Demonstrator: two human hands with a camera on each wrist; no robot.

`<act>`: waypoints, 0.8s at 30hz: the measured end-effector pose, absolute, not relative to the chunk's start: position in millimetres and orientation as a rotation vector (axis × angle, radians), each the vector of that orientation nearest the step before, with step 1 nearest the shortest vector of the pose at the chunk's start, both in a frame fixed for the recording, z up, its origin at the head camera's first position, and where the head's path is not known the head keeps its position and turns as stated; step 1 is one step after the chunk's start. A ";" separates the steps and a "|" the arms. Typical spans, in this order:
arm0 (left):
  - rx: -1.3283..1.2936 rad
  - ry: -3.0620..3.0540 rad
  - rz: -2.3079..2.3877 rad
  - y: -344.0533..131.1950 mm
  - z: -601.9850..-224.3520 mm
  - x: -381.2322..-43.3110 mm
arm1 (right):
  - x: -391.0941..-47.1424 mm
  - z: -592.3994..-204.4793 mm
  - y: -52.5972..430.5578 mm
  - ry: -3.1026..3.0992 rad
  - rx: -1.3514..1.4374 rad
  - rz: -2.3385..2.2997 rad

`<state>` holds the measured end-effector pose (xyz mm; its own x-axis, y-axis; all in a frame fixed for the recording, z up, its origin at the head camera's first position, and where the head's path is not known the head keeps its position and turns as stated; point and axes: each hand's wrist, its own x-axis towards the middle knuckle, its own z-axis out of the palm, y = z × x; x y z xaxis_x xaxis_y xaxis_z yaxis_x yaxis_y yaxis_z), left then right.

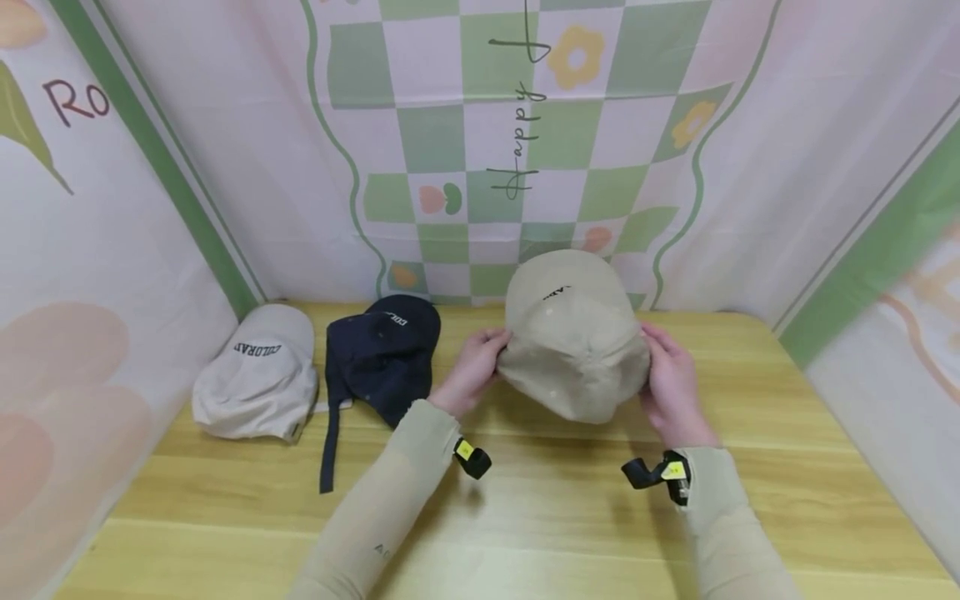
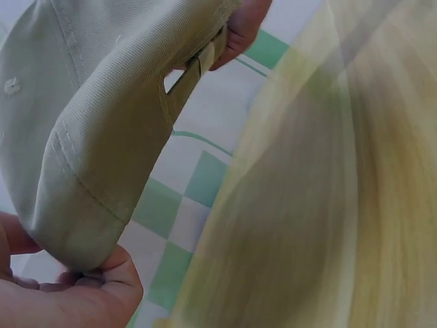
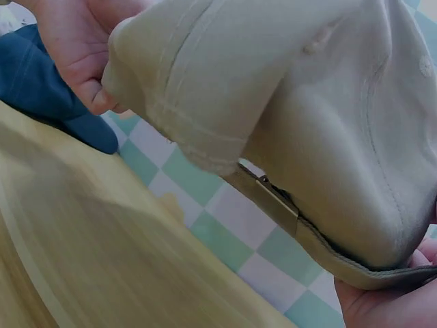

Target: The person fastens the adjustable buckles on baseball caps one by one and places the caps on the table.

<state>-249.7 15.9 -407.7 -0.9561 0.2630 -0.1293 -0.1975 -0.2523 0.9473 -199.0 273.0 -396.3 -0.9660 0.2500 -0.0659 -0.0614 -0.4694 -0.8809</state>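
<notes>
A khaki baseball cap (image 1: 573, 342) is held up above the table, its brim toward the back and part of its dark lettering in sight. My left hand (image 1: 474, 367) pinches the cap's left edge; in the left wrist view the thumb and fingers (image 2: 113, 283) close on the rim. On the opposite side my right hand (image 1: 675, 387) grips the right edge between thumb and fingers. The right wrist view shows the cap's back strap (image 3: 273, 208) with its buckle, and the left hand (image 3: 85, 51) on the far side. The cap hides some fingertips.
To the left, a navy cap (image 1: 386, 354) lies on the wooden table (image 1: 540, 517), its strap trailing forward. Beside it sits a light beige cap (image 1: 258, 375) with dark lettering. Patterned curtains (image 1: 427, 142) enclose the table at the back and both sides.
</notes>
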 end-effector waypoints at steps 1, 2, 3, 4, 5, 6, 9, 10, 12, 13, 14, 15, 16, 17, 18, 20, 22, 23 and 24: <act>0.077 1.711 2.280 17.2 -409.1 -249.4 | -198.7 -396.5 274.5 -1.494 -0.276 2.534; 0.078 1.708 2.283 18.6 -410.4 -249.0 | -198.6 -396.8 276.0 -1.486 -0.276 2.529; 0.082 1.712 2.284 20.0 -411.8 -248.6 | -198.5 -397.0 277.6 -1.478 -0.280 2.526; 0.086 1.708 2.286 21.3 -413.2 -248.4 | -198.0 -397.1 279.3 -1.476 -0.283 2.522; 0.095 1.708 2.287 22.4 -414.3 -247.8 | -197.2 -397.0 281.2 -1.481 -0.283 2.516; 0.104 1.708 2.287 23.5 -415.4 -247.5 | -196.5 -397.1 283.2 -1.480 -0.284 2.514; 0.123 1.715 2.284 27.3 -417.1 -247.2 | -194.5 -397.5 289.9 -1.485 -0.282 2.513; 0.129 1.714 2.284 28.5 -417.6 -247.2 | -194.0 -397.6 292.1 -1.480 -0.280 2.518; 0.141 1.717 2.281 31.4 -419.2 -246.9 | -193.5 -398.4 296.2 -1.467 -0.279 2.530; 0.145 1.715 2.282 32.9 -419.9 -246.8 | -193.4 -398.9 298.1 -1.461 -0.278 2.534; 0.150 1.709 2.284 34.6 -420.5 -246.5 | -193.3 -399.3 299.8 -1.458 -0.278 2.535; 0.155 1.702 2.286 36.4 -421.3 -246.1 | -193.2 -399.7 301.7 -1.455 -0.280 2.536; 0.161 1.697 2.287 38.3 -422.1 -245.7 | -192.9 -399.9 303.3 -1.459 -0.284 2.530; 0.167 1.698 2.284 40.3 -422.7 -244.9 | -192.6 -400.2 305.0 -1.458 -0.293 2.528; 0.172 1.687 2.287 42.3 -423.3 -244.1 | -192.2 -400.5 306.7 -1.465 -0.302 2.521; 0.170 1.658 2.299 46.7 -424.7 -241.9 | -191.7 -401.0 309.9 -1.479 -0.321 2.503; 0.168 1.618 2.321 51.4 -426.6 -239.4 | -191.2 -401.8 313.2 -1.489 -0.341 2.489; 0.166 1.595 2.337 53.7 -427.9 -238.3 | -191.1 -402.3 314.9 -1.488 -0.348 2.487; 0.163 1.573 2.350 56.0 -428.8 -237.0 | -191.0 -402.8 316.5 -1.499 -0.352 2.479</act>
<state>-237.0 56.0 -428.8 -0.9462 0.3147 -0.0755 -0.1898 -0.3506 0.9171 -191.0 316.5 -402.8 -0.9465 0.3105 -0.0885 -0.0659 -0.4542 -0.8885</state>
